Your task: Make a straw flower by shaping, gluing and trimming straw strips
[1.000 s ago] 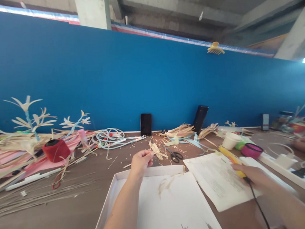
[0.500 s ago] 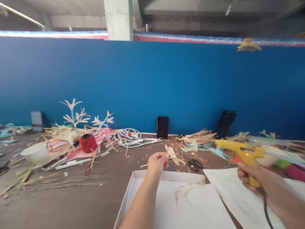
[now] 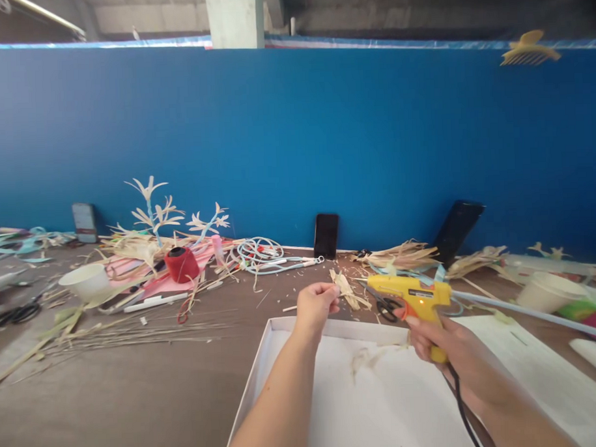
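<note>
At far left on the brown table [image 3: 113,386]: black scissors [image 3: 12,315], a white cup [image 3: 85,282], thin reeds fanned out [image 3: 135,333], pale straw flowers on blue stems [image 3: 153,212] standing against the blue wall [image 3: 275,133], a red spool [image 3: 182,265] just beside pink sheets. Farther right, a coil of pale blue cord [image 3: 257,254] and a dark phone [image 3: 326,235] propped upright against the wall. Nearer, the left hand [image 3: 314,307] raised over the far rim of a shallow white box lid [image 3: 264,374], thumb and forefinger pinched shut on a thin straw sliver [image 3: 346,290], other fingers curled in. Just right of it, the right hand [image 3: 442,345] wrapped tight around the grip of a yellow glue gun [image 3: 410,294], nozzle pointing left toward the sliver, near but not touching; small light glowing on its body, black cable trailing down. Behind the gun, a second pair of scissors [image 3: 386,306] partly hidden. Beyond, a heap of straw [image 3: 401,254], another dark phone [image 3: 457,226] leaning on the wall, a white paper cup [image 3: 545,292], and white paper [image 3: 538,371] at near right.
</note>
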`<move>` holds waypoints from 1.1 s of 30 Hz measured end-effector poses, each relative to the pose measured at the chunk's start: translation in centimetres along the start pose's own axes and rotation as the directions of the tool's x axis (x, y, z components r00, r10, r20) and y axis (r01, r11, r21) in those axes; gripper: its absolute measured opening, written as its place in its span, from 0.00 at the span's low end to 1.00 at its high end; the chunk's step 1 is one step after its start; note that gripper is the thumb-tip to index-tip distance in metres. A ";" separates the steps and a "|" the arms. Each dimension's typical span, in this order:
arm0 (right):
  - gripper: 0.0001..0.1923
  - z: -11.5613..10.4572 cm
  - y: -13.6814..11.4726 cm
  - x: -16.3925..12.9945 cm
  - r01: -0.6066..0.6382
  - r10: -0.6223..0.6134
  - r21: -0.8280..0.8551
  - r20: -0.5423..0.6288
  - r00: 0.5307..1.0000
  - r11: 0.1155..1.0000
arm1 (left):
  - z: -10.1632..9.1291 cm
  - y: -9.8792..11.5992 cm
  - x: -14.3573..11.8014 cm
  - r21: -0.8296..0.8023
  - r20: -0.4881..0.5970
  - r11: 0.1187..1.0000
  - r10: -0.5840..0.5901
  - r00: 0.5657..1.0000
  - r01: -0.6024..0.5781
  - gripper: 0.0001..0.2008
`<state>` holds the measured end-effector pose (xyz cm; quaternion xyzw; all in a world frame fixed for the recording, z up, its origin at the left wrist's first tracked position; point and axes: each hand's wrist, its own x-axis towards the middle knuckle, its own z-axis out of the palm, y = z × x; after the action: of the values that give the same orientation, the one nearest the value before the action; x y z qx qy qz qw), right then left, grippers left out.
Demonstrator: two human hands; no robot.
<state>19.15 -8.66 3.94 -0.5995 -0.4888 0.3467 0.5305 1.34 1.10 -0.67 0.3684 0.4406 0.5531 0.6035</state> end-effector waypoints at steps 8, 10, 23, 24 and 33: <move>0.22 1.1 0.4 0.1 -0.014 0.008 -0.352 -0.019 1.000 0.936 | 0.0 0.1 -0.2 0.030 0.011 0.999 0.014 1.000 -0.014 0.09; 0.22 1.5 0.2 -0.1 -0.030 0.005 -0.412 -0.062 0.998 0.911 | 0.1 0.2 -0.3 0.039 0.014 0.999 0.016 1.000 -0.016 0.09; 0.21 2.1 -0.2 0.0 -0.083 0.080 -0.490 -0.027 0.996 0.868 | 0.1 0.6 -0.5 0.107 0.008 0.994 0.023 1.000 -0.024 0.07; 0.21 2.1 -0.3 0.0 -0.087 0.084 -0.490 -0.029 0.996 0.868 | 0.1 0.6 -0.4 0.109 0.009 0.994 0.026 1.000 -0.027 0.06; 0.20 2.3 -0.6 0.0 -0.070 0.067 -0.495 -0.023 0.997 0.866 | 0.1 0.4 -0.3 0.086 0.011 0.996 0.028 1.000 -0.029 0.07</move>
<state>16.91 -8.01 4.07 -0.7332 -0.5384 0.2272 0.3477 1.27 0.82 -0.21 0.4031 0.4558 0.5402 0.5813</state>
